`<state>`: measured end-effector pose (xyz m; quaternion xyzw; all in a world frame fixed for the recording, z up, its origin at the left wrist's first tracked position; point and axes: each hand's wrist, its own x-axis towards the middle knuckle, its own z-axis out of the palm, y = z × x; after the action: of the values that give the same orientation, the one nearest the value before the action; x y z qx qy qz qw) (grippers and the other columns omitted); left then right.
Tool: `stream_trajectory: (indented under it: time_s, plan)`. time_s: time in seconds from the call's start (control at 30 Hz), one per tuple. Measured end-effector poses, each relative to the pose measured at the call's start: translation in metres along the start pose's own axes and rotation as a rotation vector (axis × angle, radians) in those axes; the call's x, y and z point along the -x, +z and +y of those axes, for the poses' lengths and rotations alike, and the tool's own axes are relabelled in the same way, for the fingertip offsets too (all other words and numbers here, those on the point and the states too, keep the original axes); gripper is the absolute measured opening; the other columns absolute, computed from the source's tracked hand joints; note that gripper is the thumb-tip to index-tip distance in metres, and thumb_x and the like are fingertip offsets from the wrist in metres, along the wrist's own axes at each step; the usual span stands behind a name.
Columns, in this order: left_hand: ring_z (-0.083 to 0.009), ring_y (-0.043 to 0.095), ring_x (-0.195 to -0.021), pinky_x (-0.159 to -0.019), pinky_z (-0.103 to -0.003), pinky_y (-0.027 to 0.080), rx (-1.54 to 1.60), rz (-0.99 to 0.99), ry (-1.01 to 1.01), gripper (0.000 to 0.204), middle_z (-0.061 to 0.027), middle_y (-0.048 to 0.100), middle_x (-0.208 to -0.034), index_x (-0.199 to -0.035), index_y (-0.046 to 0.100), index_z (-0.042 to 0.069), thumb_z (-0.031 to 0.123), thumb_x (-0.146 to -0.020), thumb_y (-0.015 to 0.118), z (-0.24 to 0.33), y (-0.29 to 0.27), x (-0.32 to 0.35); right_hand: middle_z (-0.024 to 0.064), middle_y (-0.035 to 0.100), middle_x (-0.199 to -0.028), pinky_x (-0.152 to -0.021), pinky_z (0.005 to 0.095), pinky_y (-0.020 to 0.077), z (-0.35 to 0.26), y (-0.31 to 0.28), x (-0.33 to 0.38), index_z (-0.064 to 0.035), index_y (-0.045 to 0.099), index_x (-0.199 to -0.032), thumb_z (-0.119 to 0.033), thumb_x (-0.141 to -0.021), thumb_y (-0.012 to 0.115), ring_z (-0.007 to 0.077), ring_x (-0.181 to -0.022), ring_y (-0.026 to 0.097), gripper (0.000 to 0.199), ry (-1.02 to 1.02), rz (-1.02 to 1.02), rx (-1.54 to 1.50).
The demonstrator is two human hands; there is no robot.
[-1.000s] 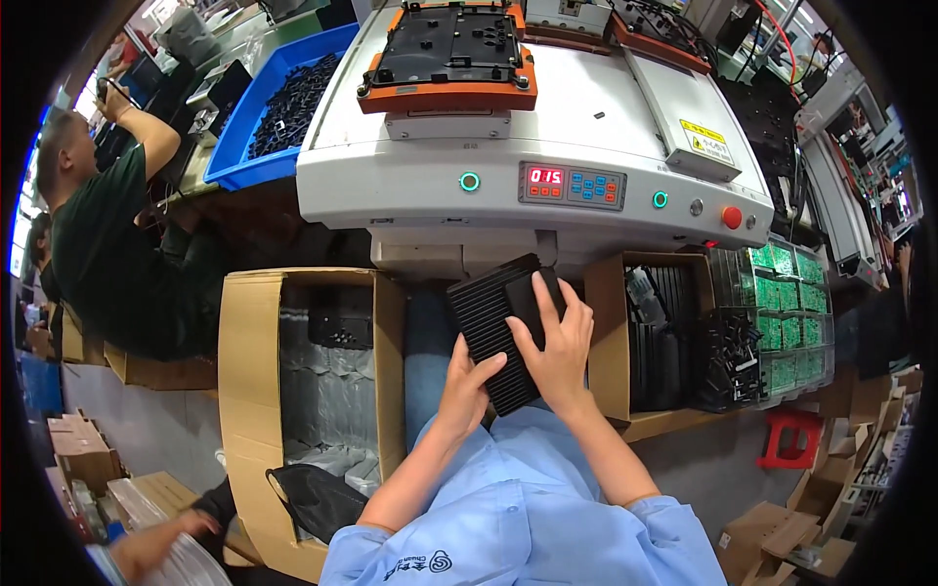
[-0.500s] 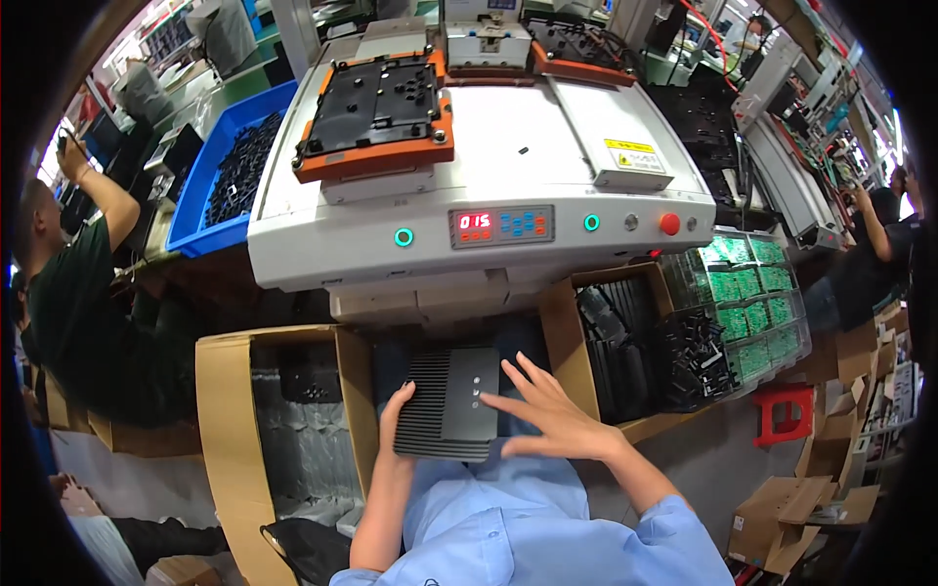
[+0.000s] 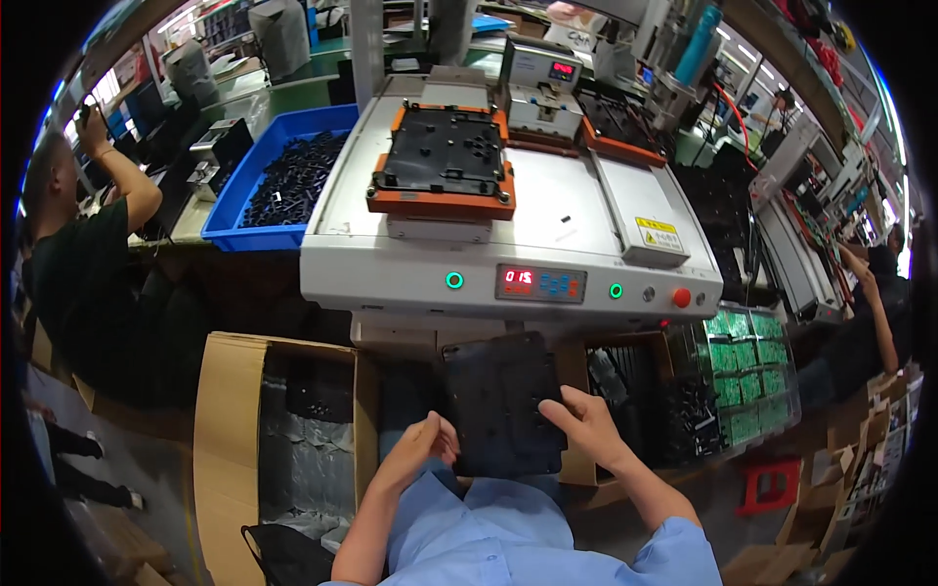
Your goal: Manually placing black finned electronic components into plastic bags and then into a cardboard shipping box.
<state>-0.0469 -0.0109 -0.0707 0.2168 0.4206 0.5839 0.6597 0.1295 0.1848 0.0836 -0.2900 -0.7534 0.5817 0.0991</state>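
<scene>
Far left, a co-worker [image 3: 93, 215] in a dark top, arm raised. Next, carton [image 3: 227, 459], flap open on your left, grey bagged stuff inside, black piece at its far end. Above that, blue bin [image 3: 259, 238], heaped with small black parts [image 3: 298, 176]. Your left hand [image 3: 422, 451]: fingers loosely curled, just beside the plate's lower left edge, can't tell if it touches. White machine [image 3: 547, 200] ahead of you, orange fixture [image 3: 430, 203] on its left part with a black tray seated in it, red-lit display [image 3: 532, 282] on the front. Black plate [image 3: 503, 405] in front of you, over your lap, short of the machine. Your right hand [image 3: 588, 428] pinches the plate's right edge, one digit on the near face, rest partly hidden. Right of it, second carton [image 3: 580, 469], black pieces packed inside. Then red button [image 3: 681, 298] on the machine front, loose black bits [image 3: 692, 410], green boards [image 3: 743, 386] in rows, red stool [image 3: 772, 470] on the floor
</scene>
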Motion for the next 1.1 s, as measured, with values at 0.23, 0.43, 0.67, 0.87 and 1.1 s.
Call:
stream_trajectory:
  time_s: [0.23, 0.43, 0.67, 0.87, 1.1]
  plan:
    - [-0.0269, 0.056, -0.11, -0.094, -0.038, 0.046, 0.388, 0.179, 0.242, 0.066, -0.0118, 0.054, -0.122, -0.13, 0.043, 0.0, 0.018, -0.074, 0.073, 0.03, 0.046, 0.016, -0.001, 0.041, -0.064, -0.053, 0.0253, 0.0335, -0.012, 0.023, -0.026, -0.004, 0.05, -0.076, -0.023, -0.091, 0.058, 0.0042, -0.063, 0.036, 0.026, -0.053, -0.149, 0.066]
    - [-0.0311, 0.055, -0.112, -0.096, -0.045, 0.045, 0.643, 0.191, 0.404, 0.061, -0.0149, 0.055, -0.121, -0.127, 0.045, -0.001, 0.002, -0.071, 0.067, 0.026, -0.012, 0.015, 0.0155, 0.06, -0.109, -0.077, 0.0322, 0.0479, -0.107, 0.005, -0.099, -0.0014, 0.05, -0.121, -0.023, -0.095, 0.048, 0.0229, -0.091, 0.061, 0.033, -0.477, 0.378, 0.433]
    - [-0.0292, 0.055, -0.11, -0.096, -0.042, 0.044, 0.493, 0.198, 0.407, 0.066, -0.0129, 0.055, -0.122, -0.128, 0.046, 0.0, -0.006, -0.064, 0.063, 0.005, -0.063, 0.018, 0.0183, 0.052, -0.102, -0.081, 0.0369, 0.0438, -0.117, 0.005, -0.183, -0.0006, 0.043, -0.126, -0.028, -0.093, 0.049, 0.0294, -0.088, 0.055, 0.044, -0.63, 0.546, 0.603]
    - [-0.0269, 0.058, -0.106, -0.093, -0.039, 0.046, 0.571, 0.273, 0.299, 0.061, -0.0116, 0.059, -0.116, -0.124, 0.051, 0.0, -0.006, -0.064, 0.064, -0.018, -0.081, 0.013, 0.0135, 0.064, -0.082, -0.071, 0.0337, 0.0474, -0.146, -0.027, -0.213, -0.0007, 0.057, -0.113, -0.027, -0.091, 0.048, 0.0224, -0.074, 0.062, 0.035, -0.377, 0.336, 0.679]
    - [-0.025, 0.06, -0.101, -0.09, -0.037, 0.047, 0.481, 0.275, 0.25, 0.054, -0.0098, 0.062, -0.11, -0.116, 0.056, -0.001, -0.003, -0.064, 0.068, -0.005, -0.075, 0.016, 0.0194, 0.066, -0.08, -0.075, 0.0409, 0.0486, -0.164, -0.043, -0.328, 0.0025, 0.063, -0.085, -0.051, -0.088, 0.048, 0.0324, -0.078, 0.065, 0.056, -0.149, 0.376, 0.558]
